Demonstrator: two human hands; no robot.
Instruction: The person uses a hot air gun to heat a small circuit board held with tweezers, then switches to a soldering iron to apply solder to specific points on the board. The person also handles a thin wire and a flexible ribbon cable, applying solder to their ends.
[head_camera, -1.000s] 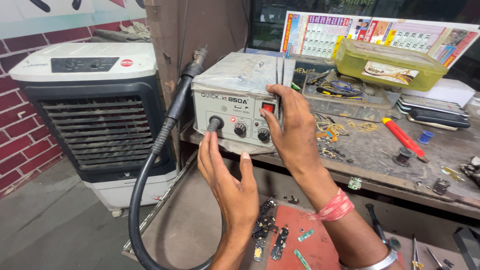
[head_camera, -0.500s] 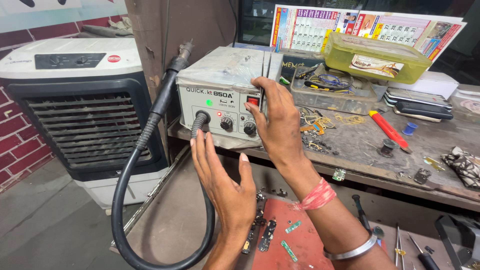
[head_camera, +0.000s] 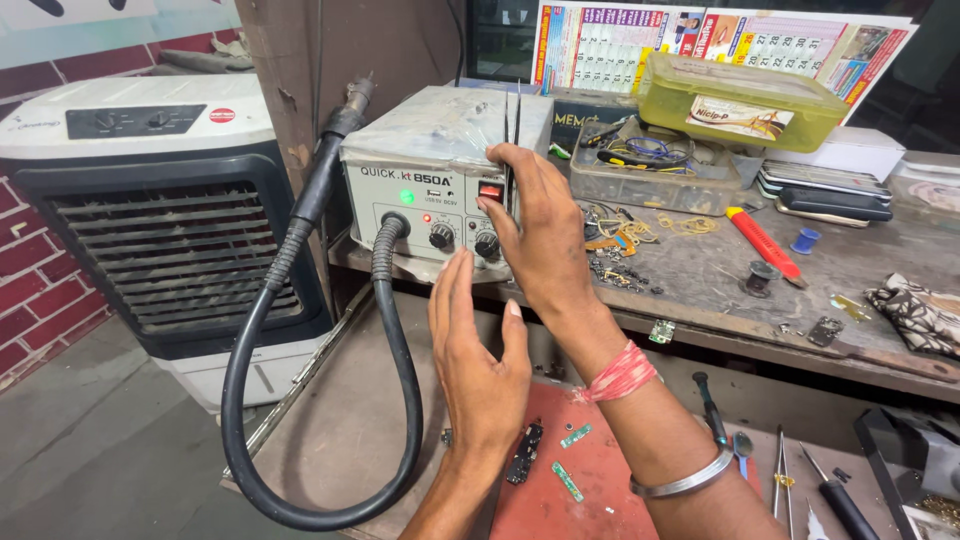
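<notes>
The grey hot-air station (head_camera: 430, 180) sits at the left end of the surface (head_camera: 700, 280). The right hand (head_camera: 535, 235) drapes over its right front corner (fingers loose, clamped on nothing). The left hand (head_camera: 480, 370) hovers flat and empty just near its knobs (head_camera: 442, 236).

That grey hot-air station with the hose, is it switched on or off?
On. The hot-air station shows a green light and a small red light glowing on its front, and its red rocker switch looks lit beside the right hand.

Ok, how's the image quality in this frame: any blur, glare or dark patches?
Head view: sharp on the right hand, left hand and grey station; even light, no strong glare; the window area is dark, and the shelf edge bends slightly from the wide lens.
</notes>
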